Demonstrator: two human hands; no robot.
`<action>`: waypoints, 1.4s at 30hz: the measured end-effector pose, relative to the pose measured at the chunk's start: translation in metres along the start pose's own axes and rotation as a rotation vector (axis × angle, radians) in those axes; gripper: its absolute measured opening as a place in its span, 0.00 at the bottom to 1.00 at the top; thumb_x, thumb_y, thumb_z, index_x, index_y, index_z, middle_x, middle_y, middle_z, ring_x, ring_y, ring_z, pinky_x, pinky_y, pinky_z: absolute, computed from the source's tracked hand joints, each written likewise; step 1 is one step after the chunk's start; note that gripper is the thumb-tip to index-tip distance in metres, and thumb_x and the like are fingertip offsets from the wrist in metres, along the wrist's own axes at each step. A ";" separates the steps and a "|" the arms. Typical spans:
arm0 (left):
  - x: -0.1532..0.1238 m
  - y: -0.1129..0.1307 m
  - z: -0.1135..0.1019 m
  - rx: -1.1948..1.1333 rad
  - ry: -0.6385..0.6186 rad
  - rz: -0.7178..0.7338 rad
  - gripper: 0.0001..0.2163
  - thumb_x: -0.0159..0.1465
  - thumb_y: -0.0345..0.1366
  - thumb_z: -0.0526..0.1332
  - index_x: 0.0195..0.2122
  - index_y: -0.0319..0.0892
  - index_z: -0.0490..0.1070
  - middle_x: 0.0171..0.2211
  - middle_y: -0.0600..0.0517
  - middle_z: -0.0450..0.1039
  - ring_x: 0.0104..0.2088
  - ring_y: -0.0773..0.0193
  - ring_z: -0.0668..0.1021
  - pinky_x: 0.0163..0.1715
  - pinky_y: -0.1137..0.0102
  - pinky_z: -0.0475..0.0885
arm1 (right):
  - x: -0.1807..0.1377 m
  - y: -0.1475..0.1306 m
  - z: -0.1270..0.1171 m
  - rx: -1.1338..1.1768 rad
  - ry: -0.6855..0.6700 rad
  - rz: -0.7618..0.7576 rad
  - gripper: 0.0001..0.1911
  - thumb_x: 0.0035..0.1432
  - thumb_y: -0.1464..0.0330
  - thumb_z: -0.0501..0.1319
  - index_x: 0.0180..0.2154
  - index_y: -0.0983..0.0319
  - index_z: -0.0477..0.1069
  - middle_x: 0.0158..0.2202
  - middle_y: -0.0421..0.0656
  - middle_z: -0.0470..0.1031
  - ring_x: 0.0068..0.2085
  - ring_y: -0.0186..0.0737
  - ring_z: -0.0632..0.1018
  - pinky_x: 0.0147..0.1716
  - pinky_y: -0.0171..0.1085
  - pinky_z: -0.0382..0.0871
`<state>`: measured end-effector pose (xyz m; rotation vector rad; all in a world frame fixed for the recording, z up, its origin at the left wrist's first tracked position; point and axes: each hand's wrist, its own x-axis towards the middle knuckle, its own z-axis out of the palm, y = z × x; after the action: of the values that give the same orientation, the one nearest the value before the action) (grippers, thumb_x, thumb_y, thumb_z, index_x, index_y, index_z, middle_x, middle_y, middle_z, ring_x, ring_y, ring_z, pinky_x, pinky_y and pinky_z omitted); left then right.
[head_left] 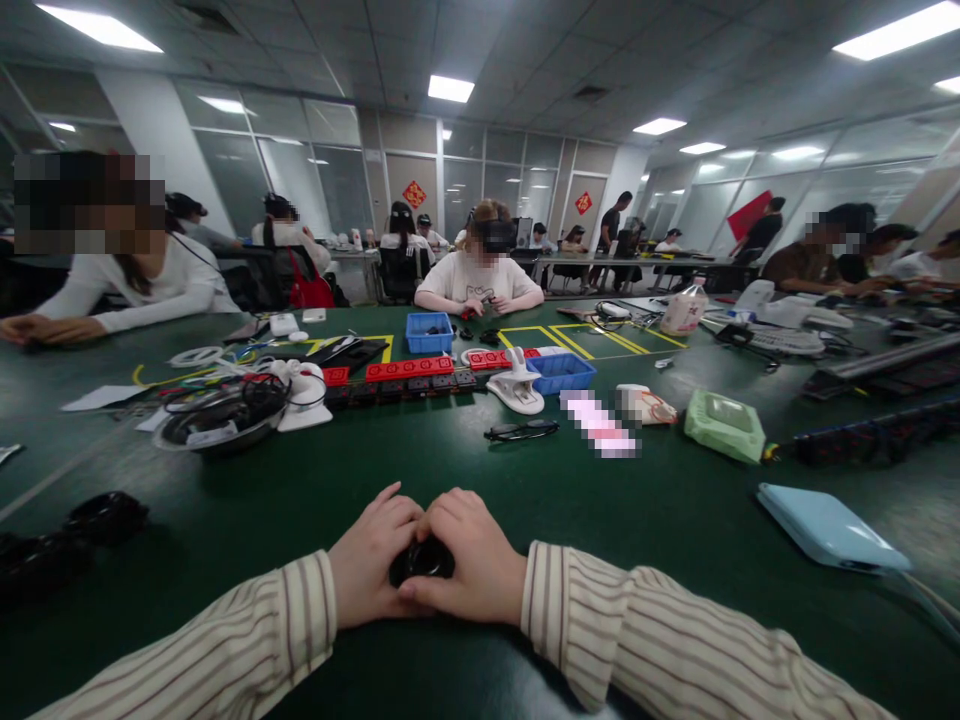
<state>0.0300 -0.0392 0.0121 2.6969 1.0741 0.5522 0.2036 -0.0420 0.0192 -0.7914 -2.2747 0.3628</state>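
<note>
Both of my hands close around a small, glossy black rounded object [427, 560] on the green table, near its front middle. My left hand [379, 550] wraps its left side, and my right hand [476, 560] curls over its right side with the thumb along the near edge. Fingers cover most of the object, so its exact kind does not show. More shiny black rounded pieces [105, 518] lie at the far left of the table, apart from my hands.
Ahead lie black eyeglasses [521, 431], a white clip base [517, 385], red-and-black power strips [409, 370] and blue bins [429, 333]. A metal bowl of cables [217, 425] stands left. Rightward are a green wipes pack [724, 425] and a light-blue case [832, 528]. A co-worker [480, 270] sits opposite.
</note>
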 end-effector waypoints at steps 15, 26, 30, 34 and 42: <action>0.002 -0.017 0.003 -0.255 -0.107 0.024 0.33 0.42 0.52 0.66 0.48 0.43 0.61 0.46 0.47 0.62 0.47 0.52 0.65 0.53 0.54 0.56 | 0.001 -0.002 -0.006 0.185 -0.020 -0.267 0.13 0.50 0.63 0.52 0.38 0.62 0.63 0.38 0.45 0.70 0.43 0.41 0.68 0.44 0.41 0.59; 0.002 -0.009 0.003 -0.140 -0.073 -0.001 0.23 0.45 0.48 0.65 0.38 0.41 0.64 0.38 0.49 0.66 0.42 0.55 0.69 0.55 0.50 0.48 | 0.000 -0.001 0.000 -0.100 -0.118 0.075 0.21 0.45 0.51 0.60 0.31 0.63 0.63 0.31 0.41 0.64 0.34 0.38 0.64 0.35 0.38 0.58; 0.004 -0.009 0.000 -0.246 -0.137 0.025 0.16 0.44 0.35 0.64 0.35 0.41 0.66 0.38 0.51 0.64 0.42 0.57 0.67 0.50 0.59 0.61 | 0.002 0.001 -0.003 -0.010 -0.151 -0.065 0.15 0.44 0.63 0.61 0.34 0.63 0.64 0.34 0.42 0.67 0.37 0.39 0.66 0.38 0.38 0.59; 0.005 -0.013 0.000 -0.262 -0.177 0.065 0.17 0.43 0.34 0.65 0.36 0.44 0.69 0.42 0.51 0.62 0.45 0.55 0.65 0.49 0.60 0.61 | 0.002 0.003 -0.002 0.101 -0.209 -0.249 0.12 0.43 0.70 0.56 0.34 0.62 0.65 0.36 0.41 0.70 0.41 0.38 0.67 0.43 0.39 0.58; 0.003 -0.016 0.004 -0.249 -0.134 0.101 0.30 0.45 0.46 0.66 0.48 0.44 0.62 0.47 0.48 0.62 0.49 0.53 0.64 0.53 0.58 0.57 | 0.001 0.002 -0.003 0.173 -0.180 -0.368 0.13 0.50 0.65 0.53 0.39 0.62 0.64 0.42 0.44 0.69 0.47 0.38 0.67 0.49 0.40 0.55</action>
<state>0.0234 -0.0258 0.0044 2.5380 0.7823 0.4777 0.2062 -0.0396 0.0203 -0.2514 -2.4538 0.4629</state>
